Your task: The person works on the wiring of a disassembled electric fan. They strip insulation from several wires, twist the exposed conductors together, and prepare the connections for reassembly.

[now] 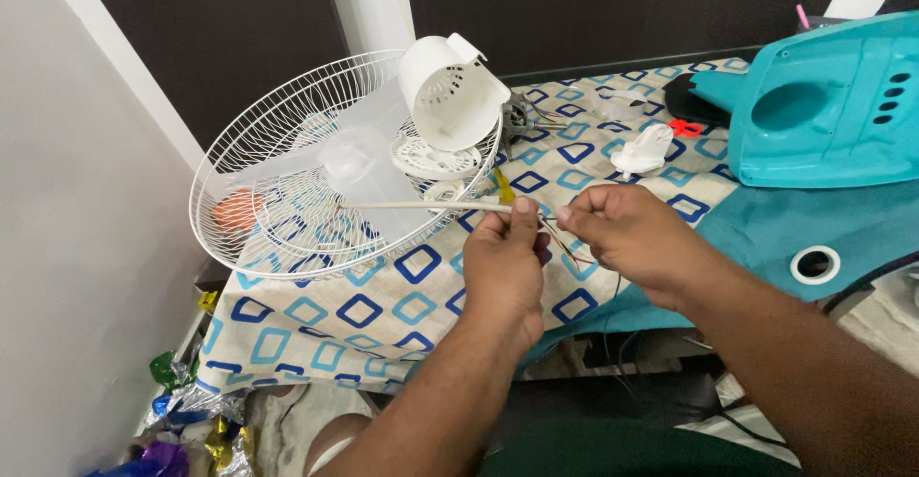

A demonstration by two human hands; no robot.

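Over the near edge of the patterned tablecloth (316, 329), both hands meet around a white cable sleeve (421, 206) and the thin wires (565, 244) coming out of it. The left hand (504, 271) is closed, pinching the end of the sleeve between thumb and forefinger; the sleeve runs level from that pinch away to the left, toward the white wire fan guard (278, 166) lying tilted at the table's left edge. The right hand (632, 241) sits just beside the left, fingers curled, nipping the wires where they leave the sleeve; red and dark strands sag between the two hands. A white motor housing (450, 92) leans on the guard's rim, well behind the hands. A turquoise fan base cover (823, 104) lies at the far right corner, with a small white plastic part (643, 149) near it.
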